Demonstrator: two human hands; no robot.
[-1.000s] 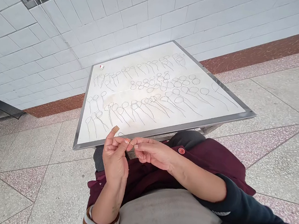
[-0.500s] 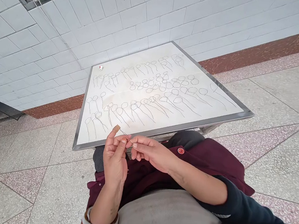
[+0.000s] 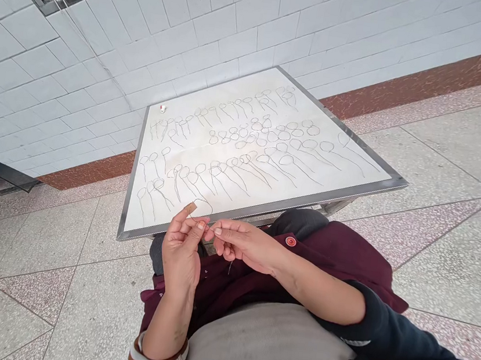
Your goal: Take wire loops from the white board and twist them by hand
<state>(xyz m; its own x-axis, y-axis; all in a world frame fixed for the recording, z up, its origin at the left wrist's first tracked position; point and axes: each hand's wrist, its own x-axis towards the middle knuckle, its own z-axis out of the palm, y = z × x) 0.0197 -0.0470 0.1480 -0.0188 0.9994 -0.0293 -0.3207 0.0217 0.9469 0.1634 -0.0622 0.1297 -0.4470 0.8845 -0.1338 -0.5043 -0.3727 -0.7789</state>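
A thin dark wire (image 3: 208, 202) runs between my hands, its upper part curving in a loop above the fingertips. My left hand (image 3: 183, 258) pinches it between thumb and fingers, while the index finger, wrapped in a tan strip (image 3: 191, 207), points up inside the bend. Close beside it, my right hand (image 3: 254, 246) holds the wire between thumb and index finger, and a short tail hangs below its curled fingers. Both hands are over my lap at the near edge of the white table (image 3: 257, 80). The exact crossing of the wire is hidden by the fingertips.
Rows of looped wires with long tails (image 3: 286, 160) lie across the tabletop, with closed rings (image 3: 313, 130) in the middle. A small white and red object (image 3: 163, 109) sits at the far left corner. A tiled wall (image 3: 216, 19) stands behind the table.
The wire, nearly straight before, now bows into an open loop above the left fingertips. A tail shows below the right hand. My left hand has shifted slightly left.
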